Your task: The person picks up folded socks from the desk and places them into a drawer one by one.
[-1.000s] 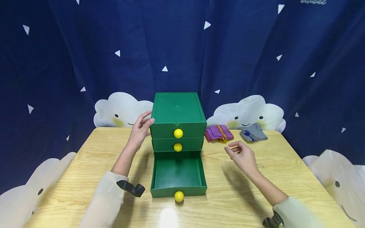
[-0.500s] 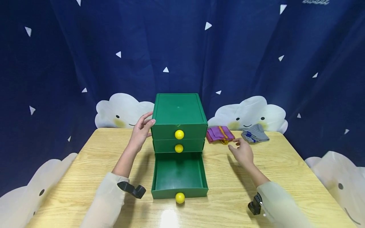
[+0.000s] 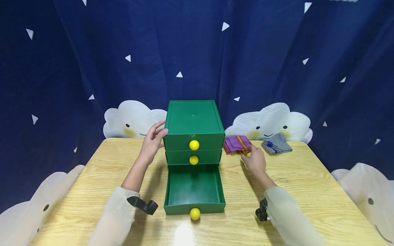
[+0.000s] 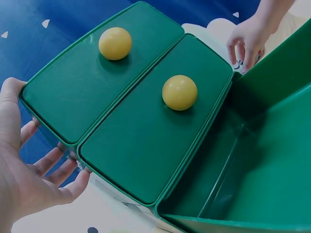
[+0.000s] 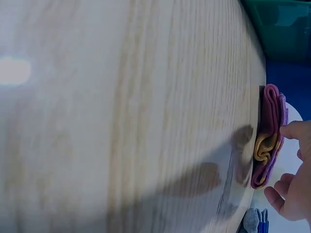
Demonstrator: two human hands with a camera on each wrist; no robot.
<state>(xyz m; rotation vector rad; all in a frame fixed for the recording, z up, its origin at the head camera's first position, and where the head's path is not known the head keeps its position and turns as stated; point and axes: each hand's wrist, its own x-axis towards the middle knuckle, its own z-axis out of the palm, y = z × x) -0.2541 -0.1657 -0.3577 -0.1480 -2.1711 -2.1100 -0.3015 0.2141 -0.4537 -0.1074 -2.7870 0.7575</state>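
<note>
A green drawer cabinet (image 3: 194, 118) with yellow ball knobs stands on the table. Its bottom drawer (image 3: 194, 186) is pulled out, with nothing inside; the two above are closed. My left hand (image 3: 150, 141) rests against the cabinet's left side, fingers spread along the wall and thumb at the top front corner, as the left wrist view also shows. My right hand (image 3: 256, 160) is at the folded purple-and-yellow socks (image 3: 235, 143), right of the cabinet. In the right wrist view one finger touches or nearly touches the folded socks (image 5: 270, 138), while the other fingers stand apart from them.
Folded grey socks (image 3: 277, 143) with blue stripes lie farther right near the table's back edge. Behind the wooden table (image 3: 83, 171) hangs a dark blue curtain (image 3: 191, 51) with white clouds and triangles.
My right hand has moved forward and slightly left, from above the bare table to the purple socks. My left hand keeps its place on the cabinet. The drawer and socks have not moved.
</note>
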